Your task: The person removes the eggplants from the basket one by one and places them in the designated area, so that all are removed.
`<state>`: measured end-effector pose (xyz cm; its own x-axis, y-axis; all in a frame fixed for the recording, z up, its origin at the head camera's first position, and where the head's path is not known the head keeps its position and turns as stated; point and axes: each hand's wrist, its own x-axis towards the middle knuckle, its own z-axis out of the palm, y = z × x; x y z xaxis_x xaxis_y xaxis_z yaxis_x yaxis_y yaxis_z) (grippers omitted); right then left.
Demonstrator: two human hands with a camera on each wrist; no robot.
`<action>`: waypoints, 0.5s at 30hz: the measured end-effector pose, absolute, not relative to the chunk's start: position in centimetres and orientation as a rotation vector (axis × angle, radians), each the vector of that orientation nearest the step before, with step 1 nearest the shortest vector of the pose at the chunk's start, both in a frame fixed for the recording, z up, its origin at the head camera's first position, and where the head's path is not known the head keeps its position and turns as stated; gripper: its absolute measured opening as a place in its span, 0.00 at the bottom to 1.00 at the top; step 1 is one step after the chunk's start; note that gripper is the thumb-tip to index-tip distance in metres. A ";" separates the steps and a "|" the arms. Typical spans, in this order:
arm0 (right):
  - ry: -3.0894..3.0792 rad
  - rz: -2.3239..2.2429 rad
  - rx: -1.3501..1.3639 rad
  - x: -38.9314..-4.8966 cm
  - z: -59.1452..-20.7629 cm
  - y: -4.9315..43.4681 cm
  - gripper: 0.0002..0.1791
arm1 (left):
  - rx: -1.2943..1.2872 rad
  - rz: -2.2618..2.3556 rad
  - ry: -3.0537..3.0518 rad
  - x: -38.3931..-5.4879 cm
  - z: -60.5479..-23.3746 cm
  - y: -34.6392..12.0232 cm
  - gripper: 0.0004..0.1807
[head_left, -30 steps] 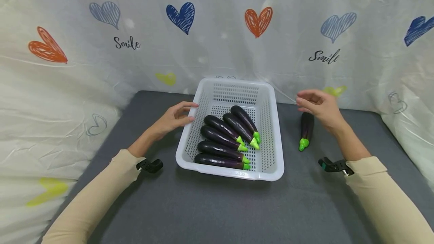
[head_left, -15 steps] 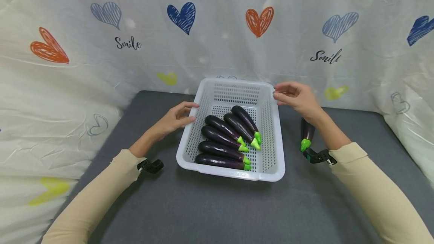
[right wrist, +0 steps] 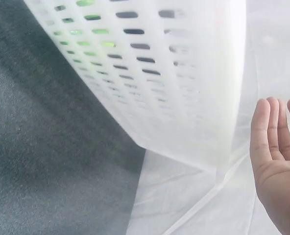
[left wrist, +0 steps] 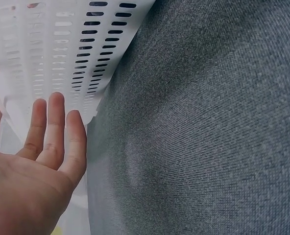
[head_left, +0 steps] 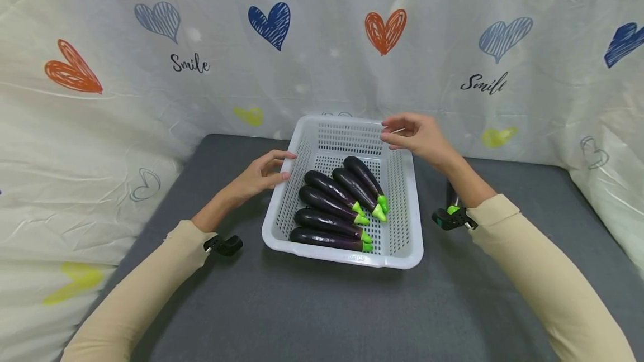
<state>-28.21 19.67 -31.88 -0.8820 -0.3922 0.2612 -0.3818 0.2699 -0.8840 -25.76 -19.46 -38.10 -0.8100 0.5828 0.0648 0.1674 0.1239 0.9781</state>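
A white perforated plastic basket (head_left: 408, 239) stands on the grey table, with several dark purple eggplants (head_left: 327, 222) with green stem ends inside. My left hand (head_left: 254, 176) is at the basket's left rim, fingers extended and fingertips at the edge. In the left wrist view its fingers (left wrist: 56, 122) reach up beside the holed outer wall. Over the basket's far right corner hovers my right hand (head_left: 417, 137), fingers loosely bent and nothing held. The right wrist view shows this hand (right wrist: 277, 166) above the basket's outer side. A single eggplant (head_left: 452, 196) lies on the table, mostly hidden behind my right forearm.
Behind the grey table (head_left: 302, 312) hangs a pale curtain (head_left: 322, 77) printed with hearts and the word Smile. The basket's far edge lies close to it. Each wrist wears a black strap (head_left: 223, 245).
My right hand has moved left from above the lone eggplant to over the basket's far right corner, without the eggplant. The left hand and the basket look unmoved.
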 end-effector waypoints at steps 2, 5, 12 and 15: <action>2.499 -1.708 -0.770 -27.8 -31.3 19.0 0.19 | 0.725 1.727 2.072 -25.3 -37.3 -19.3 0.27; 2.504 -1.649 -0.777 -27.2 -30.7 18.1 0.19 | 0.727 1.721 2.073 -25.2 -37.0 -19.2 0.27; 2.506 -1.576 -0.779 -28.5 -32.8 17.7 0.21 | 0.720 1.719 2.077 -25.2 -37.1 -19.3 0.27; 2.533 -1.540 -0.783 -29.1 -33.6 17.7 0.22 | 0.715 1.722 2.073 -25.2 -37.1 -19.3 0.27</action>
